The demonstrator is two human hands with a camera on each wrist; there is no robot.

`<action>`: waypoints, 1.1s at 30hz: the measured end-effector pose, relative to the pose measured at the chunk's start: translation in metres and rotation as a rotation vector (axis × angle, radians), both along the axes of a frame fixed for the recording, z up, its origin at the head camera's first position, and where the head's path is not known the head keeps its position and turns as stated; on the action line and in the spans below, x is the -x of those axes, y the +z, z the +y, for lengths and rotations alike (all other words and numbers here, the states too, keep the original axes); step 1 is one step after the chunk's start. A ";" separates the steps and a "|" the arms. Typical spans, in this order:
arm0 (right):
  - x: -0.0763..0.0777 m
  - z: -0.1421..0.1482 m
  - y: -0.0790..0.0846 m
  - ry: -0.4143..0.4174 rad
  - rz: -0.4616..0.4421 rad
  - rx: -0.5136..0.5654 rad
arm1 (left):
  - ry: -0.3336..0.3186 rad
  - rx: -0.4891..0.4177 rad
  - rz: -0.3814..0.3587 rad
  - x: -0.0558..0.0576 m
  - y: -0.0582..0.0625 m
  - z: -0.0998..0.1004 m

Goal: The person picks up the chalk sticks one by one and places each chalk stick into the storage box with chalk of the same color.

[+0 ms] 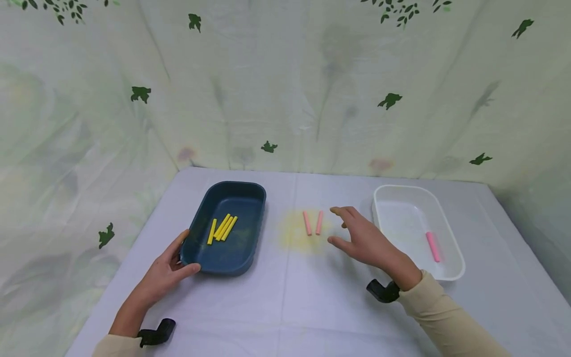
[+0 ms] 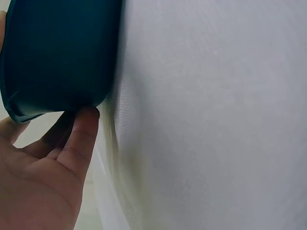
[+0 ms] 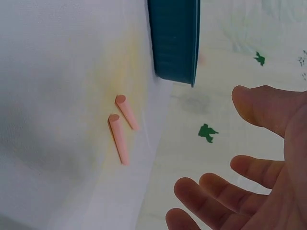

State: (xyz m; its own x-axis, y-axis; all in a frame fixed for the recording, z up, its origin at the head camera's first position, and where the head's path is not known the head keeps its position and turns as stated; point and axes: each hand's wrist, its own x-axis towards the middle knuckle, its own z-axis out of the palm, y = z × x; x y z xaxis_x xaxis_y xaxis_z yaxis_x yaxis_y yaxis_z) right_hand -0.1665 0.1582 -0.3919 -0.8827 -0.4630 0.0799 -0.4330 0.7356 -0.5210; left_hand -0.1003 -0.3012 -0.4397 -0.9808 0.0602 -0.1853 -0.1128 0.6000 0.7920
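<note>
The dark blue tray sits on the left of the table with several yellow chalk sticks in it. My left hand holds its near left corner, thumb at the near side and fingers along the left side. The left wrist view shows that hand against the tray's outer wall. Two pink chalk sticks lie side by side on the cloth. Just right of them hovers my right hand, fingers spread and holding nothing. In the right wrist view both pink sticks stand apart from the fingers.
At the right stands a white tray with one brighter pink chalk stick inside; my right forearm passes its near left side. Yellow powder stains the white cloth around the two pink sticks. A patterned curtain hangs behind the table.
</note>
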 end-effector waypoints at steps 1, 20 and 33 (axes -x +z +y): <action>0.000 0.000 0.001 0.001 -0.003 0.002 | 0.001 0.003 -0.001 0.000 0.000 -0.001; -0.006 0.028 0.012 0.004 0.033 -0.019 | 0.023 0.255 0.500 0.027 0.076 0.034; -0.019 0.089 0.024 -0.061 0.033 -0.074 | -0.318 0.286 0.623 0.093 0.108 0.108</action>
State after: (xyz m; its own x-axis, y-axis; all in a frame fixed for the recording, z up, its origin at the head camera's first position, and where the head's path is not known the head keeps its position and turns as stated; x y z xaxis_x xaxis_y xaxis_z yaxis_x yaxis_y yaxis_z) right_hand -0.1472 0.2467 -0.3681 -0.9069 -0.4141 0.0773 -0.4023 0.7970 -0.4505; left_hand -0.1932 -0.1932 -0.3314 -0.8528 0.3908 0.3465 0.5176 0.7207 0.4612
